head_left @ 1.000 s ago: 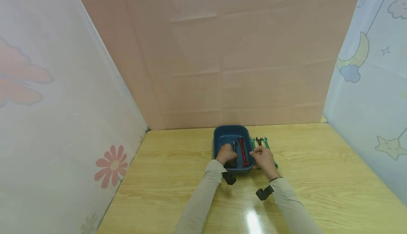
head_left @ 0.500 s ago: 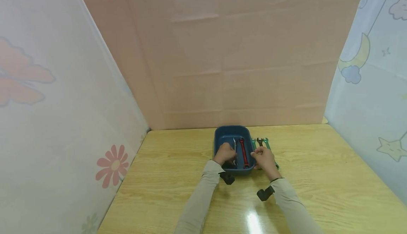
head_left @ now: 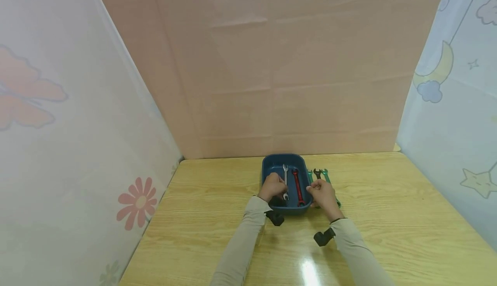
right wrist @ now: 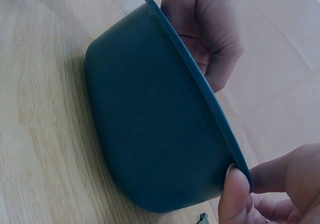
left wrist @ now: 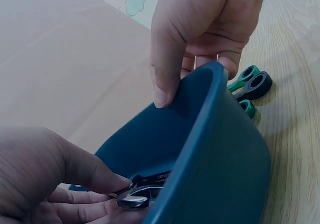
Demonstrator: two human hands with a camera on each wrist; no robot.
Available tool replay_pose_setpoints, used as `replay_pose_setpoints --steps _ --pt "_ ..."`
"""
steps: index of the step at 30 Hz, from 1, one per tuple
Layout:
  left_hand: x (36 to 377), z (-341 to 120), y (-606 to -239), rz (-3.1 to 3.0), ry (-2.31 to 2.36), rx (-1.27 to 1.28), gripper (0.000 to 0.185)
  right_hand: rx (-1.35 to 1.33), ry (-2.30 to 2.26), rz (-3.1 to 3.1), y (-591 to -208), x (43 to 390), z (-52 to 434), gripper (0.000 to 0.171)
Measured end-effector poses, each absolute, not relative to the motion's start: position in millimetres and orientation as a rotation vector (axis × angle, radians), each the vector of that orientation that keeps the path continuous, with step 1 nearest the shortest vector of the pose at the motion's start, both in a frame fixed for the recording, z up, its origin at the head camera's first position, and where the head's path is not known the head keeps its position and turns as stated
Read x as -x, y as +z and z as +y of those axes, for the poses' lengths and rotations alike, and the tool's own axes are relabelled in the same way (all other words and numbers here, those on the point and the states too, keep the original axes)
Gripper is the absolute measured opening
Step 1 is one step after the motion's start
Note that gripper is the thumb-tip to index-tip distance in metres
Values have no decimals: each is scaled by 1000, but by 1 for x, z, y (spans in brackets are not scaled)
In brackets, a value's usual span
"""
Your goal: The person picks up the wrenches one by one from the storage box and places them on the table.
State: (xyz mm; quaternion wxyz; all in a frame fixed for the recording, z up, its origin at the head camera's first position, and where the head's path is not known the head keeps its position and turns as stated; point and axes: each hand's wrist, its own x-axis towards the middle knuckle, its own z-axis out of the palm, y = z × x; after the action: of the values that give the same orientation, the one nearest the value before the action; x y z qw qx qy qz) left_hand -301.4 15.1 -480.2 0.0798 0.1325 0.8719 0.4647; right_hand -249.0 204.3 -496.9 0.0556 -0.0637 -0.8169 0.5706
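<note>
The left hand (head_left: 273, 187), nearer, pinches the silver open-ended wrench (head_left: 285, 174) inside the blue bin (head_left: 291, 211), long axis pointing away from the person; the right hand (head_left: 324, 195) grips the bin's rim (right wrist: 214, 106).

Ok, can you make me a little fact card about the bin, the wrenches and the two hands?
Blue bin: on the wooden table
Left hand: pinches the silver wrench, inside the bin
Right hand: grips the bin's rim
Red wrench: lies inside the bin
Outside, right of the bin: two green wrenches, black wrench
</note>
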Motion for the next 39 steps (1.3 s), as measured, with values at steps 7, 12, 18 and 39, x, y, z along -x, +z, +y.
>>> replay_pose_setpoints --steps 7,12,18,39 --pt "301 16 -473 2582 1448 -348 24 195 1735 -2474 -496 250 204 16" --pt "302 16 -472 2592 1451 -346 18 188 1733 -2477 -498 251 205 15" --pt "302 14 -475 2607 1460 -362 21 185 1695 -2501 -499 250 205 16" --pt "300 4 -474 2574 1580 -405 13 178 1698 -2489 -498 248 203 14"
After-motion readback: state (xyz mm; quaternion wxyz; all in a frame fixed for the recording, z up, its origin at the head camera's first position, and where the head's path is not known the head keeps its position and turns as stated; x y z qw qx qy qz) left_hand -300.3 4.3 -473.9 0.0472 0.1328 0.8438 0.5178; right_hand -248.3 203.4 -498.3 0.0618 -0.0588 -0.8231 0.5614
